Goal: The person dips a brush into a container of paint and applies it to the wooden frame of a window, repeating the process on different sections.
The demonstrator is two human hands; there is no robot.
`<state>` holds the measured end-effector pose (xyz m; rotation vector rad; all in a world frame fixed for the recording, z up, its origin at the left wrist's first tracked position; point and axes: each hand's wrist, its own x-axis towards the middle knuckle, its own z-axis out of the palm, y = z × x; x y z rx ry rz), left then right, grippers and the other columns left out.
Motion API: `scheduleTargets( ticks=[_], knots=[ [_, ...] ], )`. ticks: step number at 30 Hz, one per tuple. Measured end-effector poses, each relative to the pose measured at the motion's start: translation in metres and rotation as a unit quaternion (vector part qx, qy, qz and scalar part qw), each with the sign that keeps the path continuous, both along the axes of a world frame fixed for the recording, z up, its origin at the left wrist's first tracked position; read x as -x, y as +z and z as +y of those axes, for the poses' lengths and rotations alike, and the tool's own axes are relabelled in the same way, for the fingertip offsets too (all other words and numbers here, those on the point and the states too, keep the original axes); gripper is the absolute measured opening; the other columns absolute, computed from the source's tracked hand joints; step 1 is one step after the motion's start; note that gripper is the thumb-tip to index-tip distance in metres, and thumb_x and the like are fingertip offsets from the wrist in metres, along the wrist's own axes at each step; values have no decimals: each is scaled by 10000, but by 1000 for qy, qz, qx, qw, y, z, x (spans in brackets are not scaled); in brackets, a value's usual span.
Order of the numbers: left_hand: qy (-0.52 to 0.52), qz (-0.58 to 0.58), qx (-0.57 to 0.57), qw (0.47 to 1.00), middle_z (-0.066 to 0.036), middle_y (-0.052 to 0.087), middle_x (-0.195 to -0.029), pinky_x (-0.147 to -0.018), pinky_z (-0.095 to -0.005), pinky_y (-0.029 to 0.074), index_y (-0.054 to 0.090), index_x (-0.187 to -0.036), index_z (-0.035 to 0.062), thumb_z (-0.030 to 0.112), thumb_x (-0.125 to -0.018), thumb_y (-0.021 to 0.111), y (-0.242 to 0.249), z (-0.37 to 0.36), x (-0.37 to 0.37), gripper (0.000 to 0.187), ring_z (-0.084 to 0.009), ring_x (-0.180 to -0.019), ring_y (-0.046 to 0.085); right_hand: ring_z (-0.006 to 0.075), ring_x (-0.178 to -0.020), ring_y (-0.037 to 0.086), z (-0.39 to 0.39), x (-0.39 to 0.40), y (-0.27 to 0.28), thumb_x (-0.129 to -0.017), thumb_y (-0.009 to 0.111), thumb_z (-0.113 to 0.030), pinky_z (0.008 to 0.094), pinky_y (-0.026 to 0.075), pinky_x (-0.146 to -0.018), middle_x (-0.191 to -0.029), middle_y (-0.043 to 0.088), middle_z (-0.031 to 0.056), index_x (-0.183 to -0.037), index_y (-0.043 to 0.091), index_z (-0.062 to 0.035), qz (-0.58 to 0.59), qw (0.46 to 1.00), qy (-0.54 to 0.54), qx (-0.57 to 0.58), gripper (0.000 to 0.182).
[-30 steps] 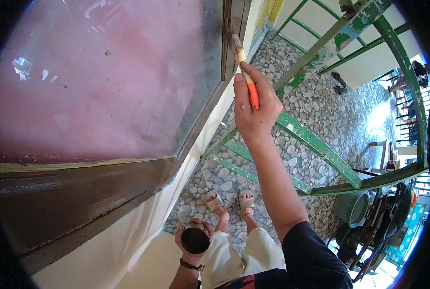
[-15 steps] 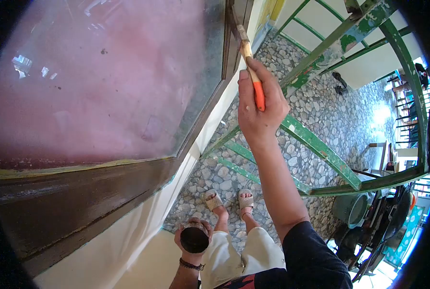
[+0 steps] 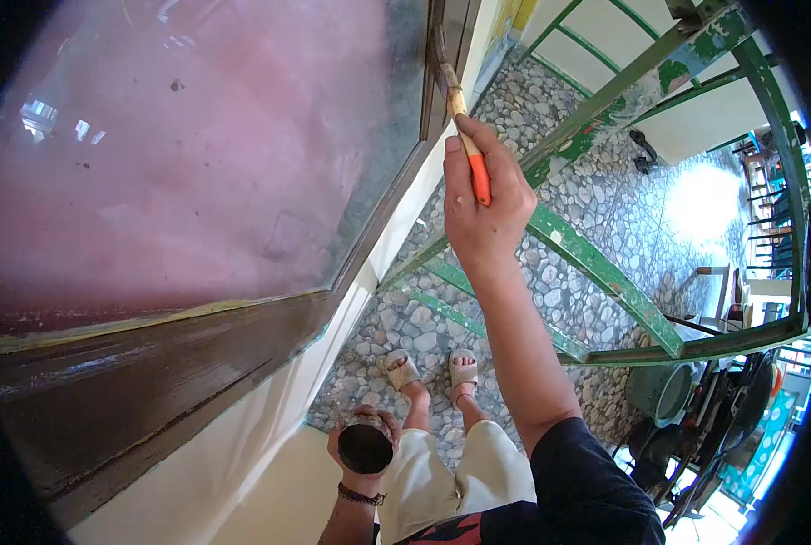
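My right hand (image 3: 492, 191) grips a paintbrush (image 3: 456, 100) with a pale wooden handle and an orange end. Its dark bristles lie against the brown wooden window frame (image 3: 436, 86), on the upright to the right of the glass. Lower down, my left hand (image 3: 340, 447) is wrapped round a small can (image 3: 365, 449) with a dark inside, held upright near my waist. The pinkish, dusty glass pane (image 3: 206, 173) fills the upper left, bordered below by a wide brown sill (image 3: 151, 372) with glossy patches.
Green metal scaffolding (image 3: 605, 277) with chipped paint stands right beside my right arm. Below is a pebble-patterned floor (image 3: 587, 218), where my sandalled feet (image 3: 463, 368) rest. Stacked furniture and a grey-green tub (image 3: 664, 395) are at lower right. A cream wall (image 3: 269, 436) runs under the window.
My right hand and the paintbrush have shifted slightly left and down, with the bristles still along the frame's upright. My left hand holds the can in nearly the same place.
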<state>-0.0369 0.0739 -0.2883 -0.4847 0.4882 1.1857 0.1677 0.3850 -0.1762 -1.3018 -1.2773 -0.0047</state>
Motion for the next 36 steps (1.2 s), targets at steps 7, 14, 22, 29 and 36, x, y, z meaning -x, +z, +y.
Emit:
scheduleTargets(
  ticks=[7, 14, 22, 29, 36],
  knots=[
    [-10, 2, -71, 997, -240, 568, -1037, -677, -405, 525, 567, -1114, 38, 565, -836, 490, -3, 5, 2, 601, -332, -797, 563, 228, -743, 671, 0, 2, -13, -850, 668, -75, 308, 514, -696, -872, 683, 152, -1035, 676, -25, -2, 1000, -6, -1, 192],
    [11, 11, 31, 999, -189, 587, -1032, -741, -405, 515, 585, -1086, 42, 537, -799, 564, 3, 7, 2, 572, -329, -948, 561, 331, -825, 662, -4, 4, -22, -848, 634, -39, 372, 525, -752, -936, 661, 197, -1058, 645, -3, 13, 999, 13, 50, 214],
    [27, -64, 23, 997, -157, 583, -1070, -827, -427, 489, 589, -1076, 49, 491, -786, 604, -1, 8, 4, 529, -326, -984, 557, 341, -838, 661, -4, 14, -47, -858, 625, -49, 381, 524, -758, -954, 661, 197, -1068, 638, 0, 31, 997, 3, 75, 216],
    [23, 8, 34, 999, -204, 583, -1035, -702, -419, 494, 581, -1081, 26, 522, -819, 541, -1, 12, 5, 563, -355, -856, 569, 351, -831, 659, -5, 21, -70, -857, 607, -42, 391, 525, -743, -954, 657, 208, -1085, 637, -19, 81, 986, 5, 143, 231],
    [7, 63, 8, 998, -248, 595, -970, -642, -384, 468, 581, -1085, 12, 533, -869, 433, 1, 16, 6, 583, -341, -753, 565, 357, -842, 651, -5, 25, -84, -845, 600, -25, 403, 521, -745, -961, 646, 209, -1124, 617, -34, 81, 981, 7, 174, 280]
  ],
)
